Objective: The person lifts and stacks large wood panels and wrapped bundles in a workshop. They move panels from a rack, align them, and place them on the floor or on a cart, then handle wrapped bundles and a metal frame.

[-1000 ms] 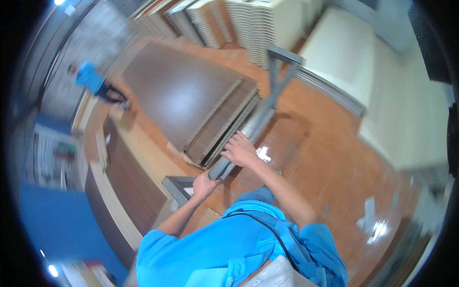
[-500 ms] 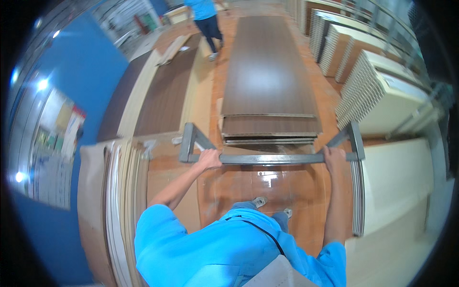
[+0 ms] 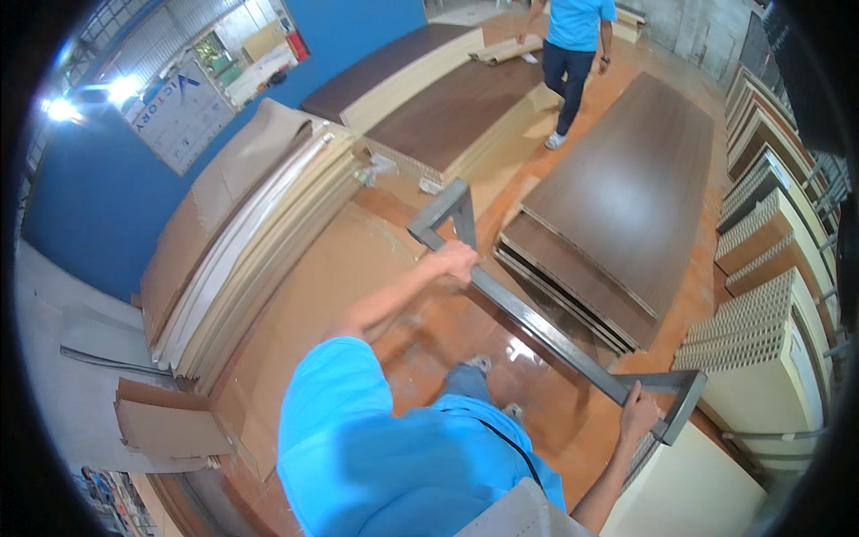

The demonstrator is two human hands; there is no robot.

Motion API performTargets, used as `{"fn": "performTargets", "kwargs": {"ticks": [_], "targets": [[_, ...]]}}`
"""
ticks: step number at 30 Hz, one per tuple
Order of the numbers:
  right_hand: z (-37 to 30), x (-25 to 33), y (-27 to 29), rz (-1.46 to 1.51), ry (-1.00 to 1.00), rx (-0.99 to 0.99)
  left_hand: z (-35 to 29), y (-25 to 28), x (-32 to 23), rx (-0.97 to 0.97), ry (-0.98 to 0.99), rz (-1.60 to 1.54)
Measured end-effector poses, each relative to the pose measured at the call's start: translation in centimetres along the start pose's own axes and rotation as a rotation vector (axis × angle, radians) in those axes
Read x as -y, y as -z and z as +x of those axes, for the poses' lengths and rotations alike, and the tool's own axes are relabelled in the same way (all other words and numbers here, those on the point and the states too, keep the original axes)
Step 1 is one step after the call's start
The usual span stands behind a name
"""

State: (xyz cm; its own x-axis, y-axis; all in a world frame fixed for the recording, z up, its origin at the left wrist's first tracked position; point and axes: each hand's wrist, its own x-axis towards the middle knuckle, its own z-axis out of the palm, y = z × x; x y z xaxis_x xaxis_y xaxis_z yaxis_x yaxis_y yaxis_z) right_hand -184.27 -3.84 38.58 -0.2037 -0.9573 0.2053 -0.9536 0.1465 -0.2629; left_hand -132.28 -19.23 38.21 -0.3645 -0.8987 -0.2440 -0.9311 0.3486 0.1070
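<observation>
Holding grey metal square-tube bar (image 3: 546, 329) w/ angular bent ends crosswise, both hands.
Noted L to R: tan-and-white flat sheets (image 3: 242, 249) piled nr flat blue wall (image 3: 80, 233), prob. to save floor space. Gripping bar nr L end w/ bare left hand (image 3: 458, 260), fingers curled round tube. Located bar just before near edge of rectangular brown wood-grain panels (image 3: 626, 197), stacked flat, prob. for stability. Gripping nr R end w/ bare right hand (image 3: 639, 412), likewise curled round. Spaced wide, presum. to balance length & resist twist.

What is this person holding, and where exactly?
A long grey metal frame, gripped along its straight bar: left hand near one end, right hand near the other.
</observation>
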Motion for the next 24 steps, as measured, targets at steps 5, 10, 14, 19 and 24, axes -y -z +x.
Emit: {"fn": "performTargets", "kwargs": {"ticks": [5, 10, 14, 19, 24], "targets": [[1.9, -0.3, 2.0, -0.036, -0.050, 0.319, -0.3, 0.7, -1.0, 0.095, 0.045, -0.011], [4.9, 1.0, 1.6, 0.211, 0.199, 0.659, -0.7, -0.1, -1.2, 0.076, 0.069, 0.039], [5.2, 1.7, 0.9, 0.308, 0.135, 0.994, -1.2, -2.3, -1.5, -0.115, 0.075, 0.062], [3.7, 0.9, 1.5, 0.360, 0.078, 0.988, -1.2, -3.3, -4.0, -0.143, 0.312, 0.073], [2.3, 0.6, 3.3, 0.344, 0.031, 1.040, -4.1, -1.0, -7.8, -0.125, 0.381, 0.077]]}}
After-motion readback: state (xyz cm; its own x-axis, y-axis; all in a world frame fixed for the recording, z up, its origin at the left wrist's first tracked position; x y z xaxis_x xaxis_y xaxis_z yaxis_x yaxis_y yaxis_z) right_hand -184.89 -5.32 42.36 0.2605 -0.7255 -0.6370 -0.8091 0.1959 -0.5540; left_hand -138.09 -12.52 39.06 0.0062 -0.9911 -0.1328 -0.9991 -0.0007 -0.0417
